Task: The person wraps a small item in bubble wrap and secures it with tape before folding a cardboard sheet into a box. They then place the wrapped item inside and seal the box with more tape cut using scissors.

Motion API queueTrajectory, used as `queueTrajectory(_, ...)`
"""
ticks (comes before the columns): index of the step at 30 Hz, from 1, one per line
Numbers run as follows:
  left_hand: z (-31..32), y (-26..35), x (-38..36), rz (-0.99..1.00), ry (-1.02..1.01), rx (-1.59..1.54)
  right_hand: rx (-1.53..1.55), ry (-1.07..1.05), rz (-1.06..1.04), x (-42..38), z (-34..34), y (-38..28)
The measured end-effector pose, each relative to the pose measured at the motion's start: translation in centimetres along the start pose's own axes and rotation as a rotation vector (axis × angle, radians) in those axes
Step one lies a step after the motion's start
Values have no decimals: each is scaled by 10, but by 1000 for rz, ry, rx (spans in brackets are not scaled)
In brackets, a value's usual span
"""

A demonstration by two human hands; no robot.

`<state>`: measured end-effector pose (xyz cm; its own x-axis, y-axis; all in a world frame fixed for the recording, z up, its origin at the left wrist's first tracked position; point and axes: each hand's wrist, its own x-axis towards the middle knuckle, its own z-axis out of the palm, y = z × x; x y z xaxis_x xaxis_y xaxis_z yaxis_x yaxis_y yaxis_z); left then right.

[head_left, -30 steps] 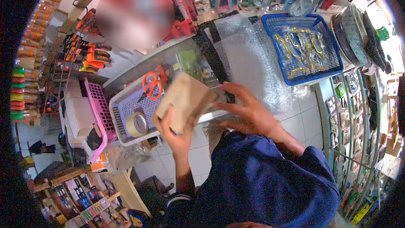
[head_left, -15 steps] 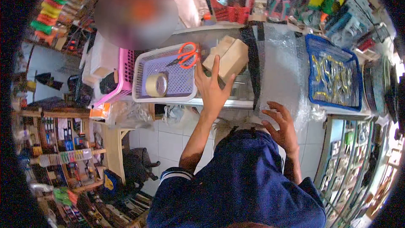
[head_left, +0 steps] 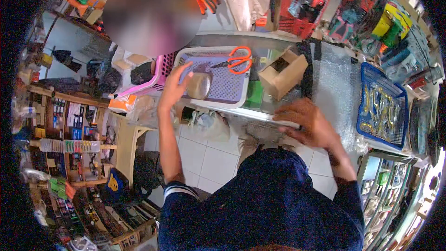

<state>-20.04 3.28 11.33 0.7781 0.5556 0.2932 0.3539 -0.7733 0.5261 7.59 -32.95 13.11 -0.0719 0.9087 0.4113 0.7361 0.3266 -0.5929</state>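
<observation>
My left hand (head_left: 174, 88) is at the left end of a white and lilac plastic basket (head_left: 223, 103), thumb and fingers apart. Its thumb is close beside a roll of tape (head_left: 199, 86) lying in the basket. Scissors with orange handles (head_left: 239, 60) rest at the basket's right side, blades pointing inward. Right of the basket stands a small brown cardboard box (head_left: 284, 76), its top open and dark inside. My right hand (head_left: 309, 123), smeared by motion, hovers by the counter's front edge below the box, with a gap between thumb and fingers.
Bubble wrap (head_left: 339, 81) covers the counter on the right, with a blue basket of metallic pieces (head_left: 360, 123) beyond. A pink basket (head_left: 160, 81) stands left. Packaged tools (head_left: 306, 4) line the back. A person (head_left: 151, 18), blurred out, is across the counter.
My left hand has moved left from beside the box to the tape roll. My right hand has shifted from the bubble wrap toward the counter edge. The box now shows its open top.
</observation>
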Motion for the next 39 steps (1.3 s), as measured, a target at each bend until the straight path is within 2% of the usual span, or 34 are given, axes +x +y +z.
queueTrajectory(3, -8, -36, 22, 102, -295, -92, 38, -53, -51, 69, -5, 9)
queueTrajectory(4, -8, -38, 30, 61, -380, -175, 39, -56, -76, 97, -6, 13)
queueTrajectory(6, -2, -43, 42, -62, -496, -227, -263, -89, -125, 140, 16, 49)
queueTrajectory(7, 3, -50, 47, -124, -557, -254, -230, -173, -107, 161, 20, 62)
queueTrajectory(8, 13, -66, 50, -102, -557, -288, -198, -256, -86, 180, 24, 76)
queueTrajectory(11, 8, -61, 57, 26, -667, -246, -456, -336, -110, 215, 68, 131)
queueTrajectory(12, 11, -62, 55, 1, -638, -380, -576, -361, -52, 217, 75, 135)
queueTrajectory(14, 14, -64, 54, 79, -567, -336, -688, -420, -12, 222, 86, 147)
queueTrajectory(18, 16, -63, 48, 114, -428, -205, -671, -529, -13, 236, 99, 160)
queueTrajectory(21, 27, -55, 40, 249, -159, -113, -689, -532, -4, 237, 120, 178)
queueTrajectory(24, 31, -42, 32, 206, -29, 7, -700, -539, -38, 241, 127, 180)
queueTrajectory(28, 37, -38, 27, 220, 20, 40, -733, -633, 35, 252, 113, 153)
queueTrajectory(31, 43, -37, 25, 249, 127, 59, -578, -535, 85, 246, 106, 142)
queueTrajectory(34, 45, -35, 22, 260, 135, 146, -622, -644, 56, 249, 100, 132)
queueTrajectory(36, 41, -36, 23, 238, 95, 149, -611, -663, 214, 247, 94, 118)
queueTrajectory(39, 38, -47, 37, 233, 25, 66, -571, -682, 214, 255, 74, 99)
